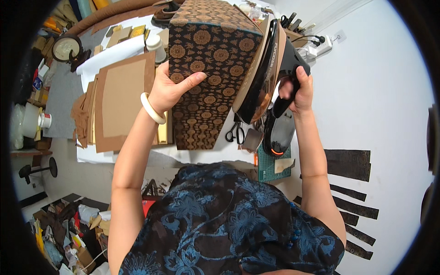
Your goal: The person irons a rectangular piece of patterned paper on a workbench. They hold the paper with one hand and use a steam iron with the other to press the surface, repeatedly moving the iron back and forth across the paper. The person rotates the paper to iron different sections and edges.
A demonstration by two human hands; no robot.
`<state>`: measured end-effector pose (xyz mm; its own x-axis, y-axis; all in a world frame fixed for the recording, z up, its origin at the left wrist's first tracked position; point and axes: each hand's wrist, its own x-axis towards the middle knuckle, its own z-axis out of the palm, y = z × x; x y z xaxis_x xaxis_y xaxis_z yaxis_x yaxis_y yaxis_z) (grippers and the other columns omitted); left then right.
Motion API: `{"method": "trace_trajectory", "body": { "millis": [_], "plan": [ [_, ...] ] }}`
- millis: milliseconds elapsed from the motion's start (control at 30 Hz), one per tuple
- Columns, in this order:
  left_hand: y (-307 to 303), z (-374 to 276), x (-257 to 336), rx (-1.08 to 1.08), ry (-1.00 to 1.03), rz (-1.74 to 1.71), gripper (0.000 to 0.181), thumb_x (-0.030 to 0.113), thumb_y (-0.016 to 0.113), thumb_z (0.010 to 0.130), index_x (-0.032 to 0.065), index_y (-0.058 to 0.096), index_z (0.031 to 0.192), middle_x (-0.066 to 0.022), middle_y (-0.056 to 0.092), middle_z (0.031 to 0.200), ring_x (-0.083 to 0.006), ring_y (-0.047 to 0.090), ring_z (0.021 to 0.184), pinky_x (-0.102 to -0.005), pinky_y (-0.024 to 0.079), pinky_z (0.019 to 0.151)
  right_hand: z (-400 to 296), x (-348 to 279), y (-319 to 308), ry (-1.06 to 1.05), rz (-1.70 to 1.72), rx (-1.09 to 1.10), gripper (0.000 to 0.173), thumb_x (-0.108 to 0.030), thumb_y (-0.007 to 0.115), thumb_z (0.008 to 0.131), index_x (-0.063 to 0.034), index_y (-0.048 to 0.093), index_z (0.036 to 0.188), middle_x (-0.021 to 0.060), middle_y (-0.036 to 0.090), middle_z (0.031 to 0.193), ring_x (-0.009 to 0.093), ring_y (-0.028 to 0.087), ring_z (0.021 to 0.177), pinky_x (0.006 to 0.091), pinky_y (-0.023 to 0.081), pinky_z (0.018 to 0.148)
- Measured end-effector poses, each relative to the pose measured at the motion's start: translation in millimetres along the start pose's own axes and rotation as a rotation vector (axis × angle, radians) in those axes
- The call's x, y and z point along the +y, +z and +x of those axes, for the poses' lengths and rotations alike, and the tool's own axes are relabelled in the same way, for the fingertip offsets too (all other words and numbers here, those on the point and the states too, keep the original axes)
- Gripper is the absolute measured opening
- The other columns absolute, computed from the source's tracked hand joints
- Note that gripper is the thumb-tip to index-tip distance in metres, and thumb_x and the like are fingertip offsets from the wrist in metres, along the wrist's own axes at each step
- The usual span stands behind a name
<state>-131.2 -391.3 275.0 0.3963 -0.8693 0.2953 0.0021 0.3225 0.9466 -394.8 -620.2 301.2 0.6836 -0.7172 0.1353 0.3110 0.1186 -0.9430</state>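
Note:
A large box covered in black cloth with bronze flower medallions (213, 58) is tilted up over the table. My left hand (172, 84) grips its left edge, thumb across the patterned face; the fingers behind are hidden. In my right hand (302, 90) is the handle of a black and copper clothes iron (264, 74). The iron stands on edge, its soleplate facing the box's right side and seeming to touch it. Below the iron sits its dark base (280, 132) with an orange light. Black-handled scissors (235, 133) lie left of that base.
Brown-edged boards (125, 103) are stacked at the left beside a white bottle (155, 46). A green cutting mat (271, 170) lies at the table's near right edge. A power strip (323, 47) is by the right wall, where dark cloth strips (349, 165) hang.

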Motion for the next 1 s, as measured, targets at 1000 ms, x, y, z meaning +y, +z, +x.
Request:
{"method": "trace_trajectory", "body": {
  "millis": [1000],
  "plan": [
    [19, -184, -64, -0.19, -0.013, 0.373, 0.034, 0.011, 0.084, 0.086, 0.002, 0.074, 0.117, -0.0087, 0.075, 0.112, -0.0212, 0.07, 0.097, -0.0346, 0.057, 0.086, -149, 63, -11, 0.078, -0.023, -0.039, 0.07, -0.043, 0.08, 0.086, 0.016, 0.059, 0.116, 0.0132, 0.066, 0.069, 0.016, 0.06, 0.045, 0.0319, 0.055, 0.046]
  ]
}}
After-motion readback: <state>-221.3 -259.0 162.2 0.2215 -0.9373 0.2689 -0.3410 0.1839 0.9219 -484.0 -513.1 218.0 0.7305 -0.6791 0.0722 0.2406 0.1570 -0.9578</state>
